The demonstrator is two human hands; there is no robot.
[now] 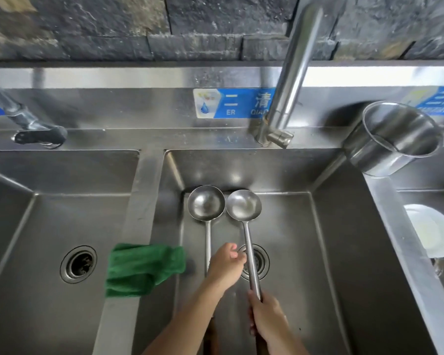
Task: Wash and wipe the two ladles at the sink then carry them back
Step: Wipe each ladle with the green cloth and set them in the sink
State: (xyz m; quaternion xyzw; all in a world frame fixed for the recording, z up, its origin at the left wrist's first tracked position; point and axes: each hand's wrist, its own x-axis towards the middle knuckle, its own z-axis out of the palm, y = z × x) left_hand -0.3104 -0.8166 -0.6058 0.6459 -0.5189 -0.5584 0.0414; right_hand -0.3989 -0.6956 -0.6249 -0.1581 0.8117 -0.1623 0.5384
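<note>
Steel basins (pixel 331 252) are ranged under a stone wall (pixel 113 21); the left ladle (pixel 206 204) and right ladle (pixel 244 206) lie in the middle one. The right ladle's handle is gripped by the right hand (pixel 265 317); whether anything is held by the curled left hand (pixel 226 263) cannot be told. Once wetted, a handle could be let slip.

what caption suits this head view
Right hand grips right ladle, left hand over left ladle, in steel sink beside green cloth

Steel left ladle (pixel 206 204) and right ladle (pixel 244 207), bowls up, side by side in sink (pixel 344 226).
</note>
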